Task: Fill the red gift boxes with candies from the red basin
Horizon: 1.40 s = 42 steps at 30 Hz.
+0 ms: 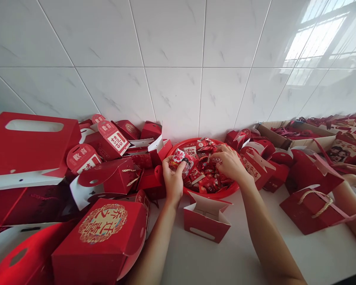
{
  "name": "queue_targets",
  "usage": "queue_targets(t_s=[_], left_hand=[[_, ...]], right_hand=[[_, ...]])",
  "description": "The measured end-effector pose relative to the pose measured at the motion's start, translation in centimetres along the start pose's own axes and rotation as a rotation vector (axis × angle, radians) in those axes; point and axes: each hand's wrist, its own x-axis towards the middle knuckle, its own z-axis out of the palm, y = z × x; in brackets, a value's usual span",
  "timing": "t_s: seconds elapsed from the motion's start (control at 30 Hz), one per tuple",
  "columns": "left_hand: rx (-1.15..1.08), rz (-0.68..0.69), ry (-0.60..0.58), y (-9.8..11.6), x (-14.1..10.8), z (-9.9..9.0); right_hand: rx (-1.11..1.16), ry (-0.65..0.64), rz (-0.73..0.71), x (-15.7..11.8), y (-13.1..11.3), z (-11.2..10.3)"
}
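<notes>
A round red basin against the wall holds several small red wrapped sweets. At its left side my left hand is closed on a red and white packet with printed figures. My right hand reaches into the basin from the right, its fingers bent down among the sweets; what they hold, if anything, is hidden. Just in front of the basin stands an open red box with a white inside and a slot in its front.
Red gift boxes are piled at the left. More boxes and a cardboard tray lie at the right. A box with a rope handle is near another person's arms at the right edge.
</notes>
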Motion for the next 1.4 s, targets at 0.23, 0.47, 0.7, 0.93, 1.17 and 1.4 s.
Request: queue_targets(t_s=[0.23, 0.47, 0.7, 0.93, 1.17, 1.4], left_hand=[[-0.009, 0.006, -0.006, -0.1, 0.1, 0.0], [-0.025, 0.006, -0.007, -0.1, 0.1, 0.0], [-0.032, 0.001, -0.002, 0.2, 0.0, 0.1], [-0.004, 0.018, -0.008, 0.1, 0.0, 0.1], [-0.006, 0.034, -0.016, 0.0, 0.0, 0.0], [-0.035, 0.019, 0.013, -0.2, 0.2, 0.0]], right_hand=[[-0.057, -0.145, -0.124, 0.2, -1.3, 0.6], [-0.105, -0.202, -0.122, 0.0, -2.1, 1.0], [-0.039, -0.227, -0.155, -0.2, -1.7, 0.2], [-0.009, -0.245, -0.166, -0.2, -2.7, 1.0], [0.094, -0.162, -0.19, 0.1, -2.8, 1.8], [0.368, -0.001, -0.152, 0.2, -1.8, 1.0]])
